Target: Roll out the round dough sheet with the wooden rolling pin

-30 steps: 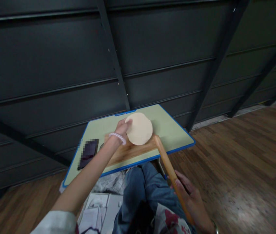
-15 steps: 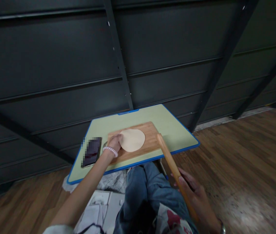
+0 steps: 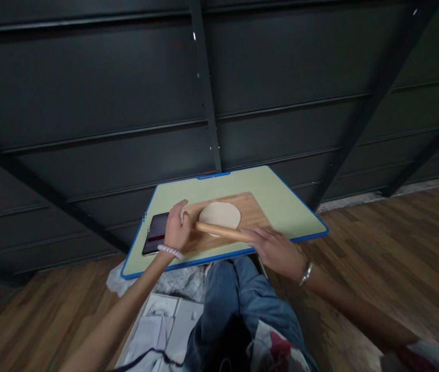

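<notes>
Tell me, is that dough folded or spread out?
Spread out: the dough lies as a flat round on the wooden board; no fold shows.

bare hands: two, one left hand [image 3: 177,230], one right hand [image 3: 277,253]. long cylindrical light-wood rolling pin [image 3: 221,231]: one. thin round cream-coloured dough sheet [image 3: 219,213]: one. rectangular brown wooden board [image 3: 255,209]: one. pale green tabletop with blue edging [image 3: 285,212]: one. flat dark rectangular phone [image 3: 156,236]: one. bracelets: two, one pale beaded band [image 3: 170,251], one shiny silver-coloured bangle [image 3: 305,274]. blue denim trouser legs [image 3: 221,297]: two. white fabric piece with red patches [image 3: 276,346]: one. thin dark curved cord [image 3: 147,353]: one. dark panelled wall [image 3: 126,82]: one. brown plank floor [image 3: 405,237]: one. white items at lower left [image 3: 188,315]: too unclear, no count.
</notes>
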`<act>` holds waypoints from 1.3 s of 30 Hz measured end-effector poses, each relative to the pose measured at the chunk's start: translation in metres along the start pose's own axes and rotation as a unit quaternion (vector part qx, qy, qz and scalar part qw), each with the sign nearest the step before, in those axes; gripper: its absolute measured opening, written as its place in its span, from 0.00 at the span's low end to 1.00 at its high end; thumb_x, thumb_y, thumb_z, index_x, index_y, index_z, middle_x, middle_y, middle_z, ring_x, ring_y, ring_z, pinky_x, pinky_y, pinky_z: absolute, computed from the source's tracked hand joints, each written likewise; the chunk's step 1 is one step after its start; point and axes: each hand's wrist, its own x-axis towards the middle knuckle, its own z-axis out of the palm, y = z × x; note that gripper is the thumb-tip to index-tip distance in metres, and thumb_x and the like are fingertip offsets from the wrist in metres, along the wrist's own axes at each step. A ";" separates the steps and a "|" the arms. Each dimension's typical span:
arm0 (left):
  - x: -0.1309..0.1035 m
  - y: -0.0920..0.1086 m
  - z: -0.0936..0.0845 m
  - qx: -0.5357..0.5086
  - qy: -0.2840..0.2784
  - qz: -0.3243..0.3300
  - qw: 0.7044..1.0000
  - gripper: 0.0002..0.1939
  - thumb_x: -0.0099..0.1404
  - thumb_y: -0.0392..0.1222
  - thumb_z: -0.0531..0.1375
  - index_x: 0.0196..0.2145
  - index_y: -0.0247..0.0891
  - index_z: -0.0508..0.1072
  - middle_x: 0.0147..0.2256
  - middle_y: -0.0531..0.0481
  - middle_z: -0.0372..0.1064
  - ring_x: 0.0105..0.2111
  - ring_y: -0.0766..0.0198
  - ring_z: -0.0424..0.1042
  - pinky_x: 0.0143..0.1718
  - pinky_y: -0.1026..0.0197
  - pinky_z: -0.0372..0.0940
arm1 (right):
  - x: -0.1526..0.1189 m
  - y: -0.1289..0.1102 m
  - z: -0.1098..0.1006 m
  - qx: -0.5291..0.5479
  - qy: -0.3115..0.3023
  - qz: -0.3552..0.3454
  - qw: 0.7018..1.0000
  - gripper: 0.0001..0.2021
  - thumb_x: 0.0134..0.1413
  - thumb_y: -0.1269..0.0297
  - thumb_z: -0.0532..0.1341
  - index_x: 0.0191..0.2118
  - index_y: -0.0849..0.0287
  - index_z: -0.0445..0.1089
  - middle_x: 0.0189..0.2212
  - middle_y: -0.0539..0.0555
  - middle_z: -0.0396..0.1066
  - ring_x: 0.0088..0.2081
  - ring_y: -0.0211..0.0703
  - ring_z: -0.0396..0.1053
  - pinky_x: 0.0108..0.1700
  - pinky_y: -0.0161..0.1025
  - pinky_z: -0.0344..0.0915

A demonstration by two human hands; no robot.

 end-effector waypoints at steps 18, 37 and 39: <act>-0.034 0.022 0.037 0.341 -0.198 0.086 0.915 0.29 0.68 0.57 0.44 0.56 0.33 0.62 0.59 0.36 0.58 0.52 0.45 0.64 0.50 0.46 0.58 | 0.069 0.023 0.042 -0.024 0.017 -0.081 0.996 0.21 0.65 0.69 0.47 0.61 0.62 0.58 0.58 0.59 0.62 0.58 0.44 0.58 0.57 0.44 0.54; 0.099 -0.024 0.086 0.288 -0.260 -0.007 0.922 0.29 0.71 0.52 0.35 0.40 0.35 0.71 0.41 0.40 0.74 0.45 0.54 0.72 0.55 0.45 0.53 | 0.233 0.089 0.072 -0.078 -0.043 -0.037 0.995 0.21 0.68 0.62 0.41 0.55 0.64 0.64 0.57 0.58 0.64 0.61 0.43 0.55 0.60 0.42 0.52; 0.105 -0.025 0.088 0.300 -0.259 -0.006 0.918 0.30 0.71 0.51 0.35 0.39 0.35 0.72 0.40 0.40 0.75 0.44 0.54 0.72 0.56 0.45 0.53 | 0.239 0.092 0.073 -0.088 -0.049 -0.019 0.995 0.21 0.68 0.63 0.41 0.54 0.65 0.64 0.55 0.61 0.66 0.59 0.44 0.58 0.58 0.41 0.54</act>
